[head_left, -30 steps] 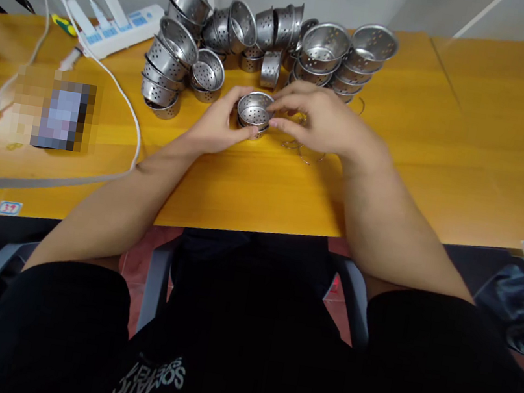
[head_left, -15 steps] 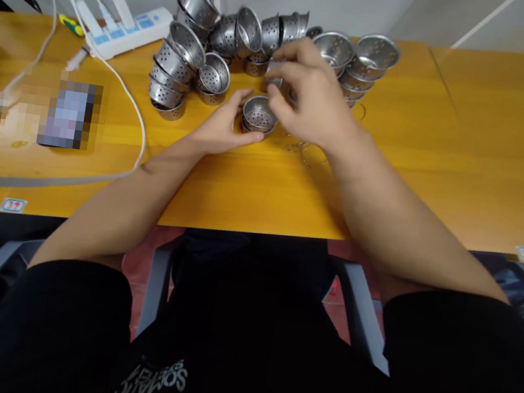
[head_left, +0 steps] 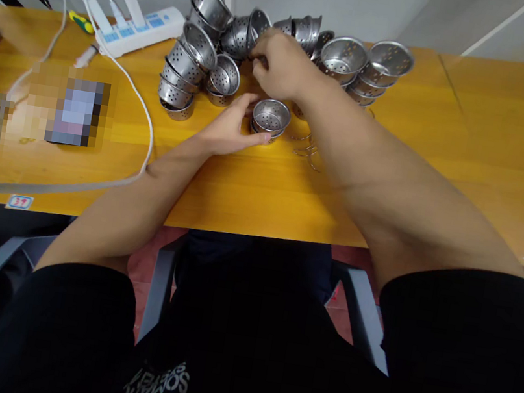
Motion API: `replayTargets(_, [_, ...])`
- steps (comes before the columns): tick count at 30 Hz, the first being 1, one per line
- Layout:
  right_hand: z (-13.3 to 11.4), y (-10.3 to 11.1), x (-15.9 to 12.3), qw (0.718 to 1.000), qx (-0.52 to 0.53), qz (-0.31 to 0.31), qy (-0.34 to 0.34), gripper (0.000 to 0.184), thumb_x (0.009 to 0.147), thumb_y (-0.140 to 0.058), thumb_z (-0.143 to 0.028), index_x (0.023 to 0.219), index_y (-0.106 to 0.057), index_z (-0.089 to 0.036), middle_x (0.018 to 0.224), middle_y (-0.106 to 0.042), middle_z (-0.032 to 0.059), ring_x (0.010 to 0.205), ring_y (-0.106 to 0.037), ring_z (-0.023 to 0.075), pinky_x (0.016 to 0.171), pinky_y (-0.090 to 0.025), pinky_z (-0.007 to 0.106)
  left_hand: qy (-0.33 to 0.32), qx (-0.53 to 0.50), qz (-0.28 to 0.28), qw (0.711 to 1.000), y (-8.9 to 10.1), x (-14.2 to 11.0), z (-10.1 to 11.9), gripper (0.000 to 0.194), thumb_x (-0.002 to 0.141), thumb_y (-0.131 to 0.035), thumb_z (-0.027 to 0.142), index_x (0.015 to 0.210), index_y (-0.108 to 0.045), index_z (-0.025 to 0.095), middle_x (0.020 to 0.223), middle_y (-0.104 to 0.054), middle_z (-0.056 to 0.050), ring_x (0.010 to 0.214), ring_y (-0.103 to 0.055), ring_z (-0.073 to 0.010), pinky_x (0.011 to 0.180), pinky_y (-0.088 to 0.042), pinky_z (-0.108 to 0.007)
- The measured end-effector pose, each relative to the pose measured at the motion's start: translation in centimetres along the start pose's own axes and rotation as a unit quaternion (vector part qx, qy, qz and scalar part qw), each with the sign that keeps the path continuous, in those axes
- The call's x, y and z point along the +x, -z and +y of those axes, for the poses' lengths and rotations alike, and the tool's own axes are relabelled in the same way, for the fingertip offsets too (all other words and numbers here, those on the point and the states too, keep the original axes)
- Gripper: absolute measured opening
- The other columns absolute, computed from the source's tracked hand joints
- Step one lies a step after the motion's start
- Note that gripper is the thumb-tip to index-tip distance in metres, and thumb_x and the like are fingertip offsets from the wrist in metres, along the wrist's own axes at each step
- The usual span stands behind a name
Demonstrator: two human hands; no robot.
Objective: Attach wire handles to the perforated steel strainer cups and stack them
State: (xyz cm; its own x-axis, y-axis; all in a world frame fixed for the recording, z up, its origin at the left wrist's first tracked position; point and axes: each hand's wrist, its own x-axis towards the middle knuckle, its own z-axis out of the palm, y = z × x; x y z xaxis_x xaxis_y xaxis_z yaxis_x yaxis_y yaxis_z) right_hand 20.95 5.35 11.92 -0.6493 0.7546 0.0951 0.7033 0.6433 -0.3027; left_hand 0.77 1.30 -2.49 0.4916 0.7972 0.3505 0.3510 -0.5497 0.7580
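Observation:
A small perforated metal strainer cup (head_left: 270, 117) stands upright on the wooden table (head_left: 471, 142). My left hand (head_left: 229, 130) curls around its left side, thumb and fingers touching the rim. My right hand (head_left: 283, 66) reaches past it into the heap of strainer cups (head_left: 216, 39) at the back, fingers closed on something small in the pile that I cannot make out. Thin wire handles (head_left: 309, 151) lie on the table just right of the cup.
Two stacks of strainer cups (head_left: 367, 64) stand at the back right. A white power strip (head_left: 134, 29) with plugs and a white cable (head_left: 143, 133) lies at the back left, next to a blurred dark object (head_left: 76, 111). The table's front edge runs close to my body.
My right hand left the cup by my left hand and moved up and back into the pile of cups. My left hand stayed on the cup.

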Motion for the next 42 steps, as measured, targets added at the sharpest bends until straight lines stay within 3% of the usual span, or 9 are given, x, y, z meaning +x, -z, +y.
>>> replayTargets(4, [0.0,0.0,-0.3,0.997,-0.046,0.048,-0.045,0.043,0.134,-0.051,-0.054,0.13,-0.086,-0.03,0.17,-0.079,0.016,0.156,-0.067,0.031,0.139,-0.049,0.044,-0.003,0.003,-0.005,1.0,0.0,-0.1,0.1,0.107,0.099,-0.111,0.066,0.178,-0.06,0.017,0.188,-0.067,-0.028,0.177,-0.071,-0.0529,0.157,-0.053,-0.069])
replayTargets(10, [0.8,0.0,-1.3,0.995,0.0,0.094,-0.036,0.07,0.126,-0.05,-0.093,0.143,-0.087,-0.035,0.168,-0.082,0.0106,0.16,-0.063,0.032,0.136,-0.049,0.048,0.009,0.012,-0.008,1.0,0.0,-0.2,0.8,0.111,0.098,-0.109,0.065,0.18,-0.057,0.014,0.19,-0.066,-0.03,0.18,-0.067,-0.0544,0.159,-0.05,-0.072])
replayTargets(13, [0.7,0.2,-2.3,0.99,0.021,0.135,-0.033,0.061,0.127,-0.055,-0.086,0.146,-0.087,-0.037,0.172,-0.08,0.0083,0.156,-0.065,0.0323,0.14,-0.05,0.048,0.025,0.022,-0.009,0.999,0.1,-0.2,1.0,0.119,0.096,-0.107,0.073,0.183,-0.053,0.013,0.193,-0.062,-0.032,0.182,-0.065,-0.0566,0.16,-0.049,-0.074])
replayTargets(17, [-0.7,0.7,-4.6,0.977,0.028,0.211,-0.005,0.033,0.13,-0.064,-0.045,0.15,-0.086,-0.033,0.168,-0.082,0.0097,0.15,-0.074,0.0326,0.139,-0.056,0.049,0.038,0.02,-0.003,0.999,0.5,0.0,0.6,0.136,0.092,-0.107,0.083,0.194,-0.044,0.017,0.204,-0.051,-0.03,0.192,-0.051,-0.0583,0.161,-0.046,-0.077])
replayTargets(20, [-2.0,0.8,-7.1,0.966,0.025,0.253,0.052,0.04,0.122,-0.059,-0.022,0.149,-0.089,-0.022,0.158,-0.086,0.0158,0.149,-0.079,0.0344,0.133,-0.063,0.049,0.046,0.009,0.023,0.999,0.8,0.4,0.2,0.143,0.094,-0.104,0.083,0.205,-0.03,0.032,0.21,-0.047,-0.02,0.195,-0.047,-0.0542,0.161,-0.047,-0.077])
replayTargets(25, [-3.7,0.3,-11.5,0.979,0.081,0.177,0.068,0.033,0.128,-0.064,-0.047,0.143,-0.093,-0.042,0.16,-0.088,0.0076,0.157,-0.08,0.0435,0.137,-0.066,0.064,0.048,-0.003,0.102,0.994,0.9,0.6,1.6,0.142,0.095,-0.094,0.082,0.206,-0.011,0.052,0.21,-0.049,-0.007,0.192,-0.053,-0.0457,0.155,-0.058,-0.072])
replayTargets(28, [-4.6,-0.3,-13.3,0.991,0.09,0.097,0.012,0.034,0.129,-0.066,-0.064,0.149,-0.092,-0.052,0.166,-0.086,0.0046,0.165,-0.074,0.0477,0.132,-0.068,0.069,-0.026,0.015,0.131,0.991,1.0,0.3,3.4,0.128,0.09,-0.087,0.078,0.199,-0.028,0.042,0.206,-0.049,-0.01,0.193,-0.051,-0.0445,0.159,-0.053,-0.065])
replayTargets(33, [-4.8,-1.5,-14.2,0.989,0.11,0.1,-0.007,0.042,0.13,-0.066,-0.064,0.165,-0.08,-0.045,0.16,-0.086,0.0097,0.147,-0.079,0.0473,0.13,-0.066,0.066,-0.026,0.037,0.113,0.993,1.6,-0.2,5.4,0.114,0.086,-0.093,0.075,0.186,-0.05,0.043,0.195,-0.06,-0.011,0.193,-0.048,-0.0483,0.168,-0.035,-0.066])
replayTargets(42, [-3.5,-1.5,-14.2,0.989,0.109,0.104,-0.007,0.037,0.129,-0.065,-0.065,0.146,-0.087,-0.042,0.169,-0.078,0.0135,0.152,-0.073,0.048,0.13,-0.066,0.065,-0.01,0.077,0.108,0.991,1.9,-0.2,5.3,0.107,0.093,-0.1,0.064,0.189,-0.06,0.037,0.189,-0.069,-0.011,0.184,-0.06,-0.0491,0.161,-0.05,-0.064])
